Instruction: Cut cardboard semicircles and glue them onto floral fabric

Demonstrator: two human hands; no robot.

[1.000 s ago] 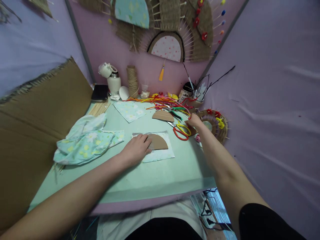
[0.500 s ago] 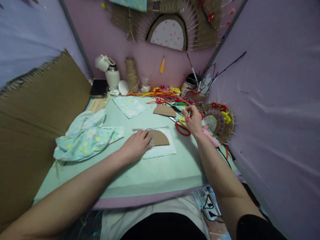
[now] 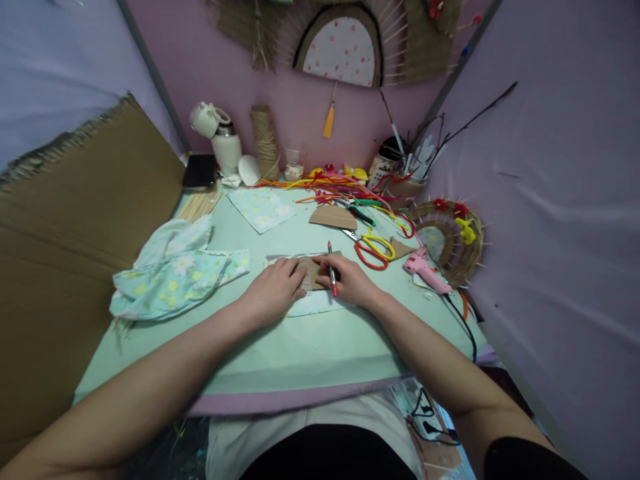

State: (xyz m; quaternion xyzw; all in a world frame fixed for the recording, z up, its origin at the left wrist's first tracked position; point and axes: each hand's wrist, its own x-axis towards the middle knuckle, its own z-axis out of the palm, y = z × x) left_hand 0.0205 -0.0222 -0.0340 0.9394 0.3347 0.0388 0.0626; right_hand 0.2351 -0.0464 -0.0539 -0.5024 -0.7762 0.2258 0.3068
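My left hand (image 3: 274,285) lies flat, fingers spread, on a brown cardboard piece (image 3: 314,275). Under the cardboard is a square of pale floral fabric (image 3: 315,307), white side partly up. Between the fingers of my right hand (image 3: 354,279) is a slim pen (image 3: 332,273) with a red end, held over the right part of the cardboard. My right hand hides most of that part, so its curved edge does not show. Just beyond both hands lies a second cardboard half-circle (image 3: 334,217), beside red-and-yellow-handled scissors (image 3: 373,253).
A pink glue gun (image 3: 427,272) with a black cord lies right, near a woven round piece (image 3: 457,247). Crumpled floral cloth (image 3: 170,283) is at left, beside a tall cardboard sheet (image 3: 90,253). Pliers (image 3: 363,212), coloured cords (image 3: 300,183) and a twine spool (image 3: 265,143) are at the back.
My right hand, with the pen, has moved left and nearer from above the scissors to the cardboard. My left hand has stayed in place. The camera view has shifted slightly.
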